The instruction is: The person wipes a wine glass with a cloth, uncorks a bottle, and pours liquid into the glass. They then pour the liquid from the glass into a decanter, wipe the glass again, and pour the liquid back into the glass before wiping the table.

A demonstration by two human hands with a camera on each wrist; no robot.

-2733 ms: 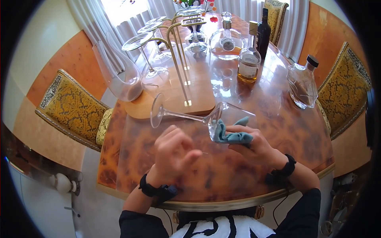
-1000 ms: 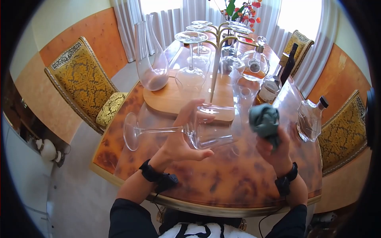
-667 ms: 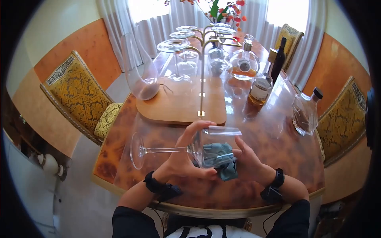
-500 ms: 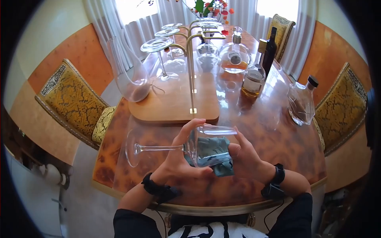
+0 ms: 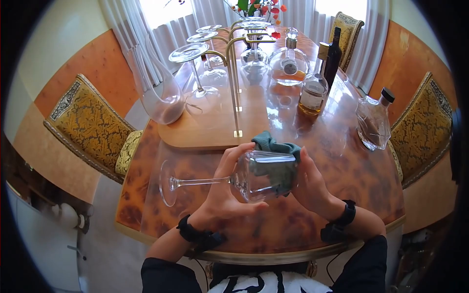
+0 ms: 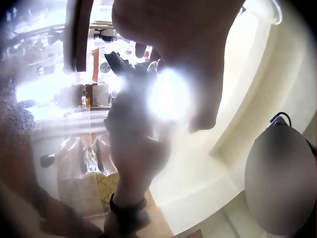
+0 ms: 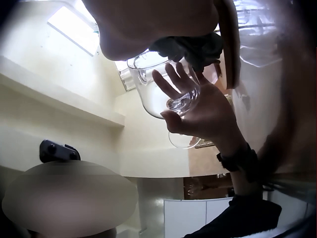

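A stemmed glass (image 5: pixel 205 182) lies sideways in the air above the table's near part, its foot to the left and its rim to the right. The left hand (image 5: pixel 221 195) cradles the bowl near the stem, fingers above and thumb below. At the rim, the right hand (image 5: pixel 315 188) holds a dark green cloth (image 5: pixel 276 145), part of it showing over the bowl and part through the glass. In the right wrist view the left hand (image 7: pixel 205 106) lies behind the clear bowl (image 7: pixel 151 94), beside the cloth (image 7: pixel 190 49). Glare hides much of the left wrist view.
Beyond the hands, a wooden board (image 5: pixel 210 134) carries a brass rack (image 5: pixel 233 93) with several upside-down glasses. A decanter (image 5: pixel 163 105) stands at its left. Bottles (image 5: pixel 312 93) stand to the right, with an angular bottle (image 5: pixel 373 122) near the right edge. Chairs flank the table (image 5: pixel 166 215).
The right hand came back from beside the glass to its rim with the cloth. Since half a second ago, the cloth has shifted from the bowl's lower side to its upper side.
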